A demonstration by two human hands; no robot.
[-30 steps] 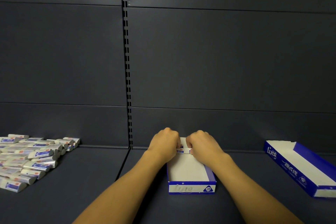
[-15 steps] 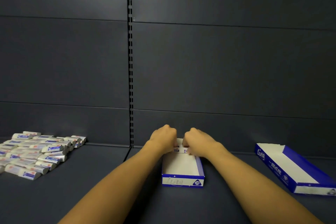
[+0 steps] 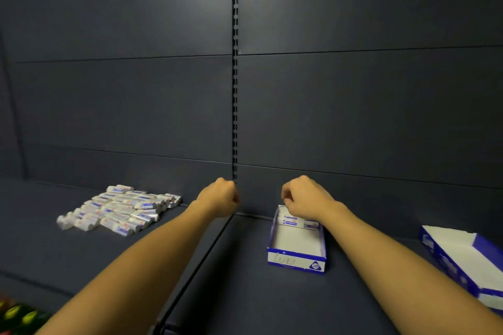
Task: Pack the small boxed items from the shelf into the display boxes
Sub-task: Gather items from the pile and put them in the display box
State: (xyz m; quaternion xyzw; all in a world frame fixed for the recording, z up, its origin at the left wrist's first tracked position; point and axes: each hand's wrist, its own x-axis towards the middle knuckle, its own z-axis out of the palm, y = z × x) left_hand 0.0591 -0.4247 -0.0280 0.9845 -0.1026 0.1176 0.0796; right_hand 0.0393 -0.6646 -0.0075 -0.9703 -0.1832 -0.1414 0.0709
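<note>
- Dark grey metal shelf point(image 3: 245, 294) and matching back wall panels fill the view, split by a slotted vertical upright point(image 3: 235, 90).
- Left hand point(image 3: 219, 198) is raised above the shelf in front of the upright, fingers curled into a loose fist; nothing shows in its grip.
- Right hand point(image 3: 304, 196) hangs over the far end of the small blue-and-white cardboard display box point(image 3: 296, 260), fingers curled downward; whether it pinches anything cannot be told.
- Both hands are apart, neither touching the box.
- That box sits open on the shelf, right of the centre seam, its printed front wall facing the viewer.
- A few small white boxed items with blue and red labels point(image 3: 295, 221) lie in a row against its far wall; the near part of its white floor is bare.
- A loose pile of the same small white boxed items point(image 3: 119, 212) lies on the shelf at left, well apart from the box, close to the back wall.
- A second, larger blue-and-white display box point(image 3: 462, 255) lies open at the right edge, angled.
</note>
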